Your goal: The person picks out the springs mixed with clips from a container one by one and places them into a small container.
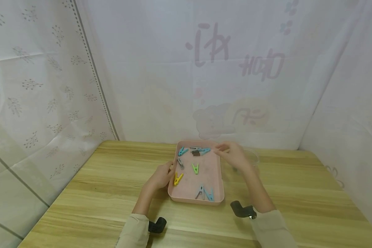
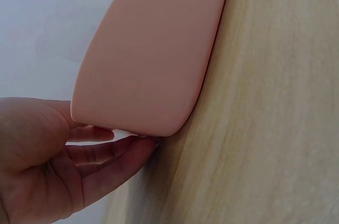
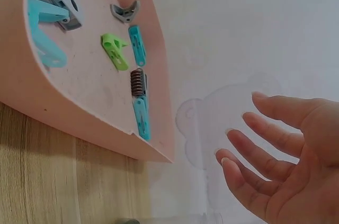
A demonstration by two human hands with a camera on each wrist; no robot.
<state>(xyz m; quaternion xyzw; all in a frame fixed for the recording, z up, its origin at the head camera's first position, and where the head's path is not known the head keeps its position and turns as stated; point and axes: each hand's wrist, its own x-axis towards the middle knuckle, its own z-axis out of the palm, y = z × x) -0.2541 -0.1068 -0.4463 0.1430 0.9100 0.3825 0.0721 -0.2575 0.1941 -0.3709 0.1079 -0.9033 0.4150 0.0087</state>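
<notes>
A pink rectangular tray (image 1: pixel 186 198) holds several clothespins. My left hand (image 1: pixel 162 176) grips its left wall; in the left wrist view the fingers (image 2: pixel 119 173) lie against the outside, with the thumb hidden behind the tray. My right hand (image 1: pixel 234 156) hovers by the far right corner, its fingers loosely spread and nothing in them. A blue clothespin (image 1: pixel 205 151) is nearest to it, beside a dark ribbed coil-like piece (image 3: pixel 137 82) and a grey clothespin (image 1: pixel 195 148). A green clothespin (image 1: pixel 195 168) lies mid-tray, a yellow one (image 1: pixel 178 179) by the left wall.
Another blue clothespin (image 1: pixel 182 151) and a grey one (image 1: pixel 181 164) lie along the tray's left side. Grey and light blue clothespins (image 1: pixel 209 195) are at its near end. A clear round rim (image 1: pixel 257 156) shows behind my right hand. A patterned curtain (image 1: pixel 161 103) stands behind the wooden table (image 1: pixel 111 186).
</notes>
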